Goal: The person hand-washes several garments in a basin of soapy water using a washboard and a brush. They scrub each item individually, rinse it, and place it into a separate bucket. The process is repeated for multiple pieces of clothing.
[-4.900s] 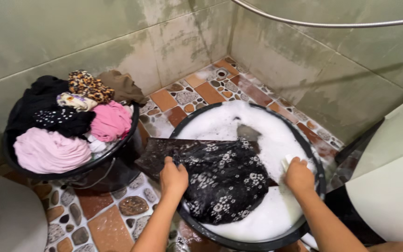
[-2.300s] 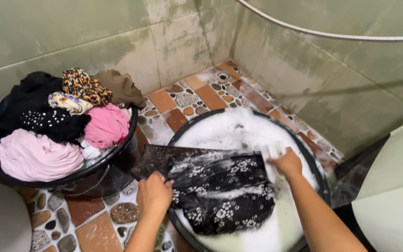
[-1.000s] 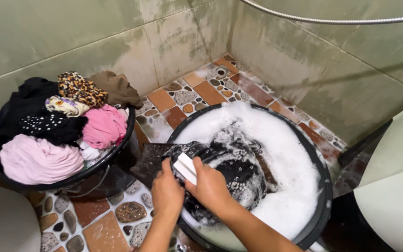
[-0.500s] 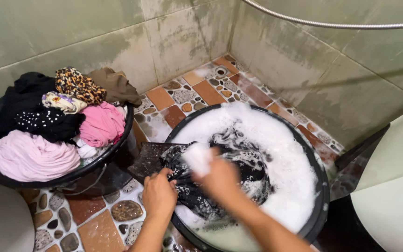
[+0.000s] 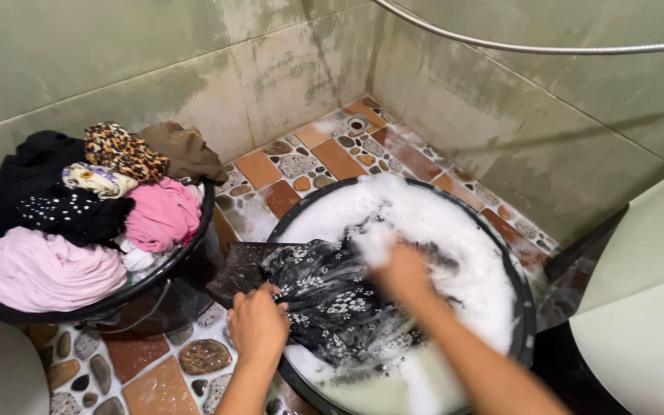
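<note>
A black round basin (image 5: 522, 307) full of white suds sits on the tiled floor. A dark board (image 5: 238, 269) lies across its left rim, and a black garment with small white flowers (image 5: 332, 296) is bunched on it. My left hand (image 5: 258, 324) grips the near edge of the garment against the board. My right hand (image 5: 400, 270), blurred by motion, presses a white bar of soap (image 5: 374, 247) on the garment's far side.
A second black basin (image 5: 170, 257) at the left is heaped with pink, black, leopard-print and brown clothes. Green tiled walls meet in the corner behind. A metal hose (image 5: 532, 48) crosses the top right. A pale curved fixture (image 5: 647, 315) stands at the right.
My right hand has swept the soap from the garment's near left side across to its far right side. The garment, earlier spread flat, is now bunched. My left hand stays put.
</note>
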